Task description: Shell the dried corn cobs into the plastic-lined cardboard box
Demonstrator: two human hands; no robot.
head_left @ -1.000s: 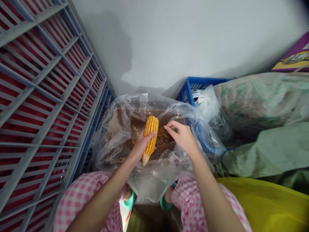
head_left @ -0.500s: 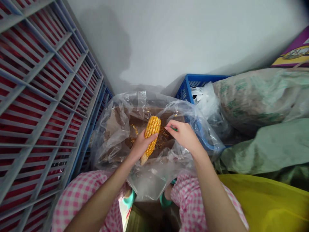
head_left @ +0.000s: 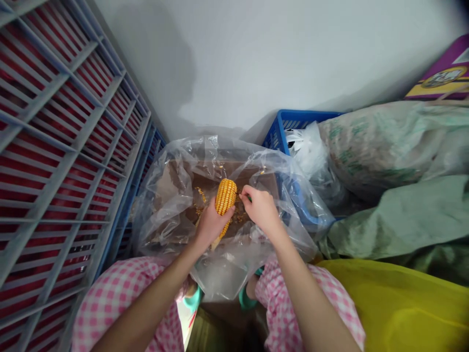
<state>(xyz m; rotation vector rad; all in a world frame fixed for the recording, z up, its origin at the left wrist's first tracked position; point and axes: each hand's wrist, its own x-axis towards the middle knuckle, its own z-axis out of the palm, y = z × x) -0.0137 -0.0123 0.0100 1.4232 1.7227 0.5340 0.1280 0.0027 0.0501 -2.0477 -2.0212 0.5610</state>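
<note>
My left hand [head_left: 212, 222] is wrapped round a yellow corn cob [head_left: 225, 195], its kernels still in tight rows at the end I see. My fingers cover part of its middle, and the pale tip points down toward me. On the right, my right hand [head_left: 259, 208] is closed on a slim tool with a green handle [head_left: 249, 199]. A thin dark shaft runs from the fingers to the cob's right side; whether it touches is too small to tell. Below both hands lies a cardboard box [head_left: 176, 183] lined with a clear plastic bag [head_left: 216, 278], with loose kernels [head_left: 201, 194] inside.
Slatted crates [head_left: 69, 156] with red stuff inside stand close on the left. To the right are a blue basket [head_left: 280, 129] with white plastic bags [head_left: 309, 149], a full sack [head_left: 384, 142], grey-green cloth [head_left: 403, 220] and a yellow bag [head_left: 395, 298]. A white wall [head_left: 238, 63] rises behind.
My right hand has moved left, bringing the tool's shaft up to the cob. The cob is tipped so that its blunt end faces me more. The whole view has shifted slightly.
</note>
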